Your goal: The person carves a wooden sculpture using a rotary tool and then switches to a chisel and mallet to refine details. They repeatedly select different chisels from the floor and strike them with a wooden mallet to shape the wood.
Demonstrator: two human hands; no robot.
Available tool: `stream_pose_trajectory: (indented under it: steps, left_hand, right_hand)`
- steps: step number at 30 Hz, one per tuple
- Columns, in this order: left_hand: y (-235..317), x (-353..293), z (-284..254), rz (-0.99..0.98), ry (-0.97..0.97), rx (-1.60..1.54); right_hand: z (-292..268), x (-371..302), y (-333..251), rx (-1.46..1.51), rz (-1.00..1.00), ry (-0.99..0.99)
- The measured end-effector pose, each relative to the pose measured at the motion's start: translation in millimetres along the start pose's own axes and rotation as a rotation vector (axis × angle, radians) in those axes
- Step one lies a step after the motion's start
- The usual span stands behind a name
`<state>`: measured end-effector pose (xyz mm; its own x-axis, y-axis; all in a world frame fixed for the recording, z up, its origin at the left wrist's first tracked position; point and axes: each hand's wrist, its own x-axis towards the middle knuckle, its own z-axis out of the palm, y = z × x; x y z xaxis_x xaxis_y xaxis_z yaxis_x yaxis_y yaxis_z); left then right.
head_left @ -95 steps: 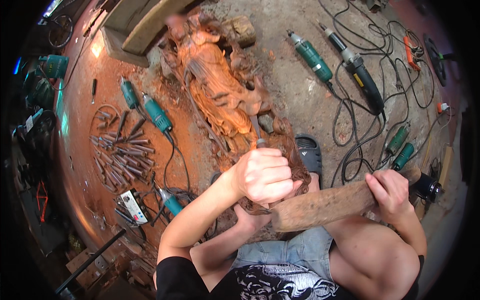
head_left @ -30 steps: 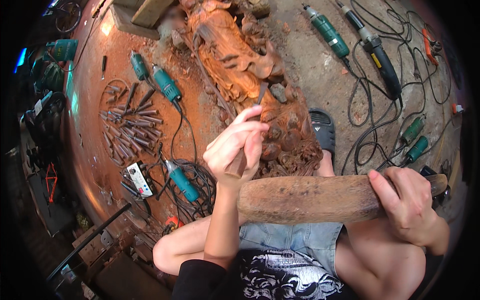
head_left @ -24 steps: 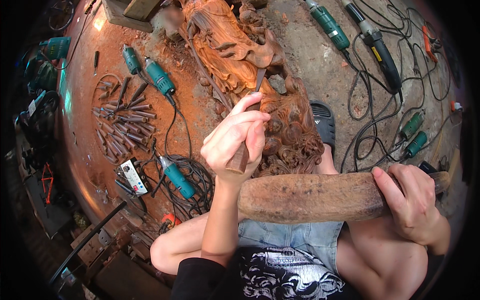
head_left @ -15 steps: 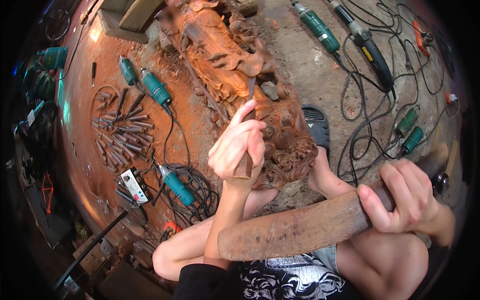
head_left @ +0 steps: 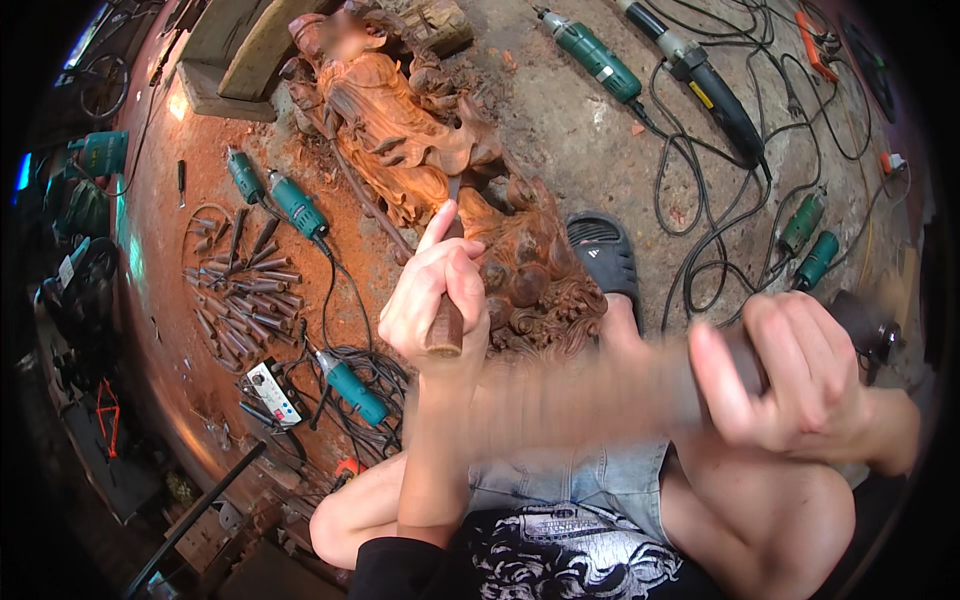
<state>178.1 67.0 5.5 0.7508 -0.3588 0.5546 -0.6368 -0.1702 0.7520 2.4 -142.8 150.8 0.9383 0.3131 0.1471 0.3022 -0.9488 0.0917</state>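
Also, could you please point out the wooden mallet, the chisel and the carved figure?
Wooden mallet (head_left: 580, 405), head view: middle of its blurred thick part.
Chisel (head_left: 445, 333), head view: lower end of its handle.
Carved figure (head_left: 402, 130), head view: its robed body.

- Floor (head_left: 535, 150): bare strip between carving's (head_left: 420, 150) right edge and long green tool (head_left: 597, 62), passable by hand down to sandal (head_left: 602, 250).
- Toward floor's right edge: black grinder (head_left: 715, 105), looped cables (head_left: 695, 255) in the way.
- Floor's left side: tool pile (head_left: 250, 300), black coil (head_left: 385, 360); dusty gap between green pair (head_left: 297, 205) and carving.
- Carving's upper left: timber (head_left: 230, 80) crowds in.
- Lower left: left hand (head_left: 435, 300), chisel (head_left: 445, 330).
- Nearest: blurred mallet (head_left: 570, 410) bars space left of right hand (head_left: 790, 375).
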Motion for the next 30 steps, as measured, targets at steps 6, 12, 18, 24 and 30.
stream_pose_trajectory:
  steps: [6,12,18,24,30]
  left_hand:
    - [12.8,2.4,-7.9,0.026,-0.112,0.087]
    - [66.2,2.0,56.8,0.297,-0.214,-0.078]
    - [29.0,36.4,131.8,0.273,-0.447,0.081]
    - [-17.7,51.7,147.8,0.224,-0.293,0.201]
    - [-33.6,51.4,153.5,0.252,-0.126,0.154]
  right_hand:
    - [22.7,-28.4,20.1,0.612,0.248,0.069]
    - [101.4,-85.7,39.4,1.266,1.077,0.023]
    - [154.9,-91.8,35.6,1.384,1.405,0.138]
    - [154.4,-87.8,37.0,1.265,1.416,0.107]
    - [145.9,-80.9,42.7,1.233,1.392,0.162]
